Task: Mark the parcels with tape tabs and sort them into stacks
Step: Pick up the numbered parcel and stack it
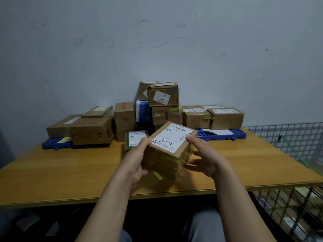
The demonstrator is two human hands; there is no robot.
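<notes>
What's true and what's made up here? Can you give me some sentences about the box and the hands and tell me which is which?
1. The left hand and right hand hold one cardboard box over the table. True.
2. Its label has "3-1" handwritten on it. True.
3. The held box has a red tape tab. False: the tape tab is green.
4. The pallet at the back of the table is red. False: the pallet is blue.
</notes>
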